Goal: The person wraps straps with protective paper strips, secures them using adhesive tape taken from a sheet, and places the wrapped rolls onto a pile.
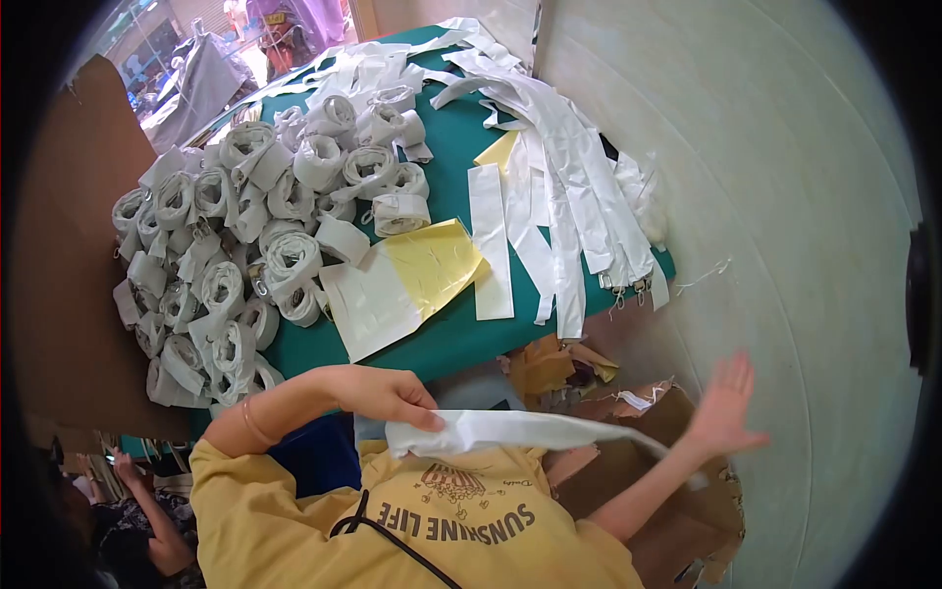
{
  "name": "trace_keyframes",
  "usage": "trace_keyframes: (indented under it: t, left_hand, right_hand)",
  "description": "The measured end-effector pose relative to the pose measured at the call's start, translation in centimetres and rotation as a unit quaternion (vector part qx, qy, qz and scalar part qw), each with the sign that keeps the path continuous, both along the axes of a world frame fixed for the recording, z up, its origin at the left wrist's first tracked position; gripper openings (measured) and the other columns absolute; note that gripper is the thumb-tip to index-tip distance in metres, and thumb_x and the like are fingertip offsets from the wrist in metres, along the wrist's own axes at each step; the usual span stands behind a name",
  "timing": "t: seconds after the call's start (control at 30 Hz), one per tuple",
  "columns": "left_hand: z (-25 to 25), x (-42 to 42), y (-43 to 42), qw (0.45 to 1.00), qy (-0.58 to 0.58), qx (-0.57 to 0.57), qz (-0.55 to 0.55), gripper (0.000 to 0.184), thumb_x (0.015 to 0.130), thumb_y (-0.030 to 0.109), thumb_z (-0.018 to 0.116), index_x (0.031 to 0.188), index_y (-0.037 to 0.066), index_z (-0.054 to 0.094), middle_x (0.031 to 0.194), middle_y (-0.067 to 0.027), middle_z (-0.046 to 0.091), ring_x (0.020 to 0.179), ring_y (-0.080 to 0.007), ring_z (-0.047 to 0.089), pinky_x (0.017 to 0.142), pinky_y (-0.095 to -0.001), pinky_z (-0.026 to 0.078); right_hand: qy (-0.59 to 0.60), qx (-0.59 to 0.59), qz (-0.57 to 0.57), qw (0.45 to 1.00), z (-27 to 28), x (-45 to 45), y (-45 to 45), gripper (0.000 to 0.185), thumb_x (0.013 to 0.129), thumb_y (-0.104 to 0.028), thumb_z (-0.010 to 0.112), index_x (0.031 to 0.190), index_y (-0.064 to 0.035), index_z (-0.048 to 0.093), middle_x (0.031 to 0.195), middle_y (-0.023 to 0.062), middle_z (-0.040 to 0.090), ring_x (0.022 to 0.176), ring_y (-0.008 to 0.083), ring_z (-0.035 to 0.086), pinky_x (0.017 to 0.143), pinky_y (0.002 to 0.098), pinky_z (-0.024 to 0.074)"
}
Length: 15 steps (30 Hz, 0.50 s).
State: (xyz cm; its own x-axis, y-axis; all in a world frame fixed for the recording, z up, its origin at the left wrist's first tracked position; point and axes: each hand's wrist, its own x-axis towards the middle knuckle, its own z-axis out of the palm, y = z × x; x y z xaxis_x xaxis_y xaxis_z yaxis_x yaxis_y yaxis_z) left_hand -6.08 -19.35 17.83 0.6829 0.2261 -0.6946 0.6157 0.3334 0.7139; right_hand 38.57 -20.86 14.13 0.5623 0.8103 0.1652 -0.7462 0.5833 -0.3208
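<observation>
My left hand (391,397) is closed on one end of a white strap (510,432), which stretches rightward in front of my yellow shirt. My right hand (724,407) is held out at the right with its fingers spread, slightly blurred; the strap's far end passes behind or beside my right forearm, and its contact there is unclear. Beyond my hands, rolled white straps (292,257) are heaped on the left of the green table (446,348). Long loose white straps (559,177) lie at its right, some with metal clips hanging over the edge.
A white and yellow sheet (407,280) lies near the table's front edge. An open cardboard box (672,520) stands below right. Brown cardboard (78,265) rises at the left, and another person's arm (162,525) shows at lower left. A pale wall (785,196) borders the right.
</observation>
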Motion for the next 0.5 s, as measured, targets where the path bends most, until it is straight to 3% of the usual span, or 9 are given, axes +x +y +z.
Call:
trace_keyframes:
  t: [0.03,0.07,0.1,0.2,0.23,0.3,0.33,0.43,0.5]
  left_hand:
    - [1.9,0.7,-0.2,0.997,-0.052,-0.029,0.047,0.043,0.092,0.037,0.054,0.099,-0.004,0.064,0.083,-0.0014,0.064,0.076,-0.0061,0.057,0.069,-0.0240,0.047]
    - [3.8,1.3,-0.5,0.989,-0.104,-0.058,0.093,0.043,0.093,0.037,0.054,0.100,-0.005,0.063,0.084,-0.0017,0.065,0.076,-0.0063,0.058,0.069,-0.0237,0.047]
    - [5.3,1.8,-0.5,0.989,-0.102,-0.053,0.095,0.043,0.093,0.037,0.054,0.100,-0.005,0.063,0.084,-0.0017,0.065,0.076,-0.0063,0.058,0.069,-0.0237,0.047]
    - [8.7,2.4,-0.4,0.946,-0.157,-0.073,0.275,0.039,0.093,0.034,0.052,0.099,-0.003,0.062,0.087,-0.0058,0.065,0.078,-0.0097,0.062,0.071,-0.0249,0.050]
    - [9.1,2.5,-0.1,0.918,-0.191,-0.073,0.341,0.038,0.093,0.033,0.053,0.102,-0.003,0.061,0.090,-0.0068,0.065,0.079,-0.0108,0.062,0.071,-0.0256,0.051]
    - [9.9,2.4,1.0,0.847,-0.308,-0.084,0.425,0.038,0.094,0.031,0.052,0.111,-0.003,0.055,0.098,-0.0088,0.064,0.084,-0.0133,0.063,0.075,-0.0272,0.052]
    - [10.5,2.2,2.0,0.804,-0.394,-0.089,0.437,0.040,0.094,0.030,0.052,0.115,-0.003,0.052,0.102,-0.0097,0.063,0.087,-0.0147,0.063,0.078,-0.0280,0.052]
    - [12.1,1.8,4.4,0.723,-0.528,-0.049,0.442,0.038,0.096,0.027,0.047,0.119,-0.003,0.049,0.107,-0.0114,0.061,0.098,-0.0169,0.061,0.089,-0.0282,0.051]
    - [13.7,2.2,5.1,0.699,-0.515,0.025,0.496,0.038,0.096,0.028,0.046,0.119,-0.003,0.050,0.108,-0.0103,0.061,0.098,-0.0162,0.061,0.090,-0.0272,0.050]
  right_hand:
    - [-0.164,0.033,0.098,0.981,0.5,-4.9,0.6,0.115,0.074,-0.080,0.033,0.142,0.0053,-0.004,0.152,0.0171,0.005,0.140,0.0298,0.004,0.113,0.0458,0.0059]
    - [-0.361,0.091,0.173,0.912,0.5,-10.0,0.9,0.104,0.078,-0.066,0.049,0.143,0.0049,0.010,0.151,0.0182,0.013,0.140,0.0266,0.012,0.113,0.0414,0.0100]
    - [-0.359,0.096,0.174,0.912,0.4,-13.6,0.0,0.104,0.078,-0.066,0.049,0.143,0.0049,0.010,0.151,0.0182,0.013,0.140,0.0266,0.012,0.113,0.0414,0.0100]
    - [-0.623,-0.106,0.307,0.711,0.0,-20.5,-2.8,0.057,0.080,-0.024,0.066,0.126,0.0009,0.044,0.119,0.0242,0.050,0.117,0.0389,0.045,0.098,0.0405,0.0357]
    - [-0.672,-0.105,0.226,0.698,0.3,-20.5,-2.2,0.047,0.083,-0.019,0.062,0.122,0.0014,0.046,0.113,0.0230,0.053,0.107,0.0386,0.051,0.090,0.0395,0.0407]
    - [-0.762,-0.027,0.024,0.647,3.1,-21.3,-0.3,0.025,0.089,-0.008,0.052,0.111,0.0021,0.051,0.100,0.0200,0.057,0.085,0.0369,0.057,0.073,0.0372,0.0471]
    - [-0.761,-0.018,0.027,0.647,3.7,-21.4,-0.5,0.025,0.089,-0.008,0.052,0.111,0.0021,0.051,0.100,0.0200,0.057,0.085,0.0369,0.057,0.073,0.0372,0.0471]
    - [-0.699,-0.101,0.246,0.664,6.3,-21.3,-0.6,0.021,0.093,-0.010,0.049,0.109,0.0015,0.054,0.086,0.0153,0.064,0.069,0.0235,0.061,0.066,0.0294,0.0468]
    - [-0.678,-0.083,0.328,0.653,9.2,-21.0,-0.1,0.025,0.094,-0.015,0.047,0.110,0.0028,0.055,0.084,0.0131,0.066,0.075,0.0194,0.061,0.072,0.0292,0.0466]
